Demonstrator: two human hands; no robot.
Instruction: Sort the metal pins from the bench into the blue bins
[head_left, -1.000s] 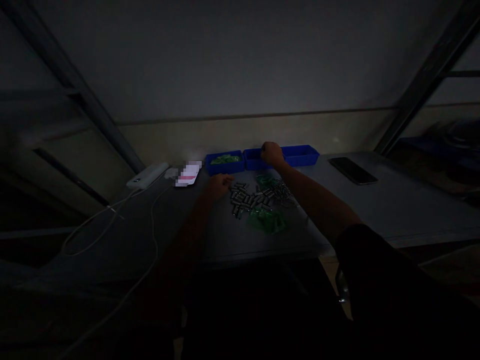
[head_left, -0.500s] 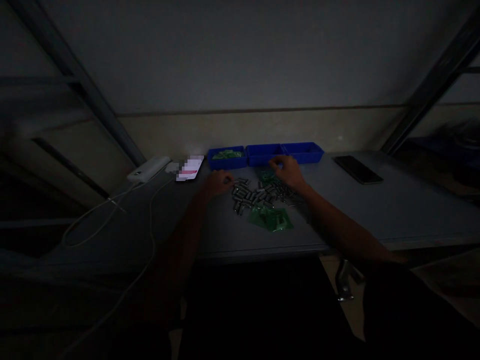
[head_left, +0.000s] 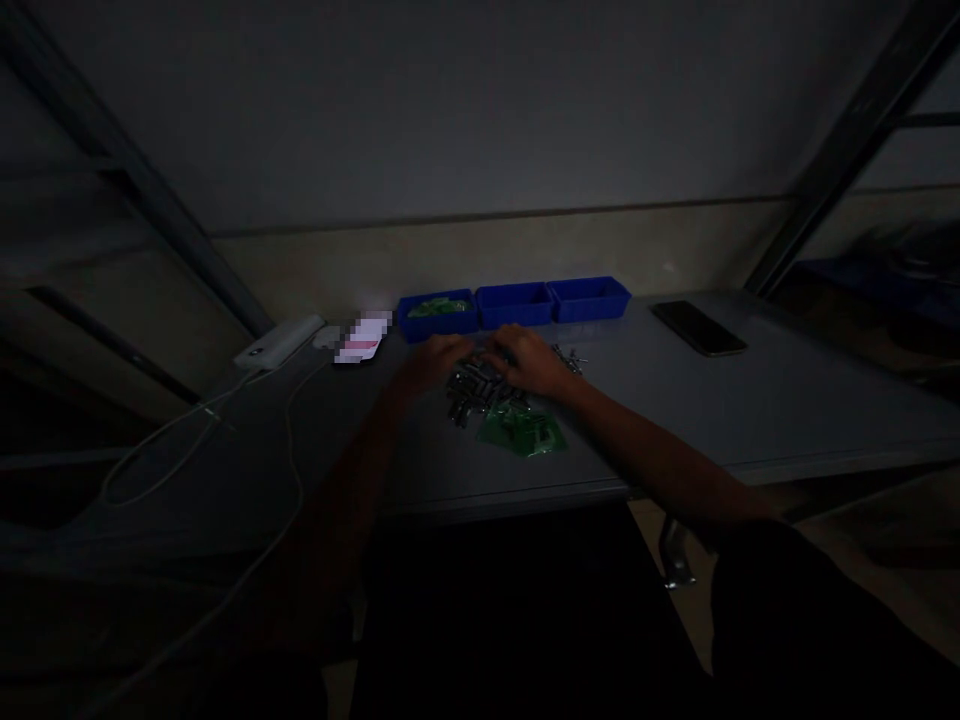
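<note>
A pile of small metal cylinders [head_left: 466,398] lies on the grey table. At the pile's left side is my left hand [head_left: 439,362], its fingers bent together toward the right. My right hand [head_left: 526,360] arches over the back of the pile, fingers curled down close to the left fingertips. Both hands look closed, but dimness and blur hide what they hold, if anything. Green plastic bags [head_left: 523,430] lie against the near side of the pile. A few thin metal pieces [head_left: 571,358] show just right of my right hand.
Behind the pile, three blue bins stand in a row: the left bin [head_left: 439,325] holds green bags, beside the middle bin [head_left: 515,307] and right bin [head_left: 591,301]. A lit phone [head_left: 364,338], a white power strip [head_left: 277,342] with cables, and a dark phone [head_left: 699,328] flank them.
My right hand has come down and left from before the bins to the pile, close to my left hand. The whole view has shifted slightly.
</note>
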